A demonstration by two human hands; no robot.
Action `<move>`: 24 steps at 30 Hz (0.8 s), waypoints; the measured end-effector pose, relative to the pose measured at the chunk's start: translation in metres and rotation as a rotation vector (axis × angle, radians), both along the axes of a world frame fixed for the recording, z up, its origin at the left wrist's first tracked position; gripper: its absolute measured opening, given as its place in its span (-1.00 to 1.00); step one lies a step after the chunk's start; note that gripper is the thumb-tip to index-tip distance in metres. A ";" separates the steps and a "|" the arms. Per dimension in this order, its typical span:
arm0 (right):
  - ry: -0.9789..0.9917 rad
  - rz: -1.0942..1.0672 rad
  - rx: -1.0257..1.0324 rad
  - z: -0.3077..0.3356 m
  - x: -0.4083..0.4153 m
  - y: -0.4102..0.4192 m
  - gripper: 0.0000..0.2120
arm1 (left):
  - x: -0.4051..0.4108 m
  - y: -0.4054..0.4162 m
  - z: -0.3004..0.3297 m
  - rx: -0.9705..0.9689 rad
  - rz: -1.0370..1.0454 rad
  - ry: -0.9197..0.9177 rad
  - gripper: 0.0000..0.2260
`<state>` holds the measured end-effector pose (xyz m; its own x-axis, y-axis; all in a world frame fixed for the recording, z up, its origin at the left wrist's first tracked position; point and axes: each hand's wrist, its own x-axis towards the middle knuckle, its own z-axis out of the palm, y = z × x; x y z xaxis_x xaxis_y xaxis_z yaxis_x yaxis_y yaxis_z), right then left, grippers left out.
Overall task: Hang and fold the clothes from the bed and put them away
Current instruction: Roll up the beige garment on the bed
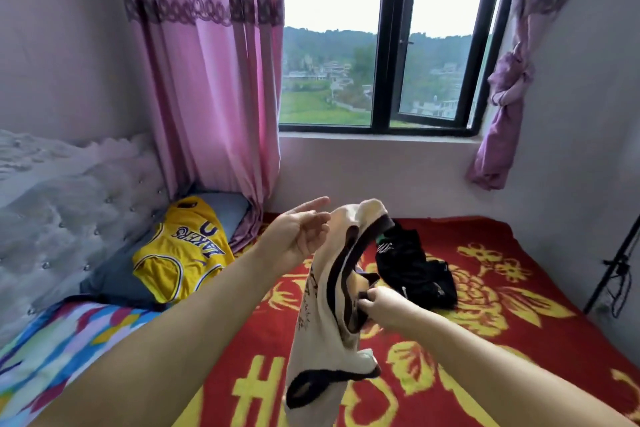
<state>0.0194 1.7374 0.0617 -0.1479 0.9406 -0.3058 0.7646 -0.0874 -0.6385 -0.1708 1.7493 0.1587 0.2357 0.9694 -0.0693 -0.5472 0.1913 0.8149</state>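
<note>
Cream tank top (329,291) with dark trim, hanging up over the red blanket (519,305)

Right hand (388,307) pinches the dark armhole edge; left hand (299,236) is beside the shoulder, palm up, fingers loose and holding nothing. Looks light and super floppy, so I'd grab both shoulder straps to square it up. Yellow jersey (183,253) and black garment (412,267) are waiting on the bed.

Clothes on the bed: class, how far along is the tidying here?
Nothing visibly folded or hung yet. In hand: the right hand pinches the cream shirt by its dark trim, while the left hand is open beside it. Left: the yellow jersey and black garment lie loose on the bed.
</note>
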 end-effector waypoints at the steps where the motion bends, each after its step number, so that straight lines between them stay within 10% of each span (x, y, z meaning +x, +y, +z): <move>1: 0.093 -0.045 0.047 0.006 0.002 0.003 -0.78 | 0.000 0.000 0.001 0.035 0.042 0.118 -0.72; 5: 0.622 -0.173 -0.006 0.045 0.014 0.008 -0.73 | 0.010 -0.015 -0.019 0.064 0.024 0.616 -0.84; 9: 0.801 -0.190 -0.027 0.080 0.014 0.004 -0.68 | 0.029 -0.028 -0.041 -0.047 -0.174 0.981 -0.49; 13: 0.959 -0.202 -0.033 0.097 0.014 0.001 -0.68 | 0.035 -0.023 -0.044 -0.121 -0.253 0.919 -0.36; 17: 0.945 -0.209 -0.025 0.105 0.022 -0.005 -0.69 | 0.031 -0.020 -0.039 0.139 -0.159 0.634 -0.65; 24: 0.780 -0.299 0.161 0.110 0.023 -0.003 -0.69 | 0.038 -0.025 -0.035 0.510 -0.371 0.929 -0.79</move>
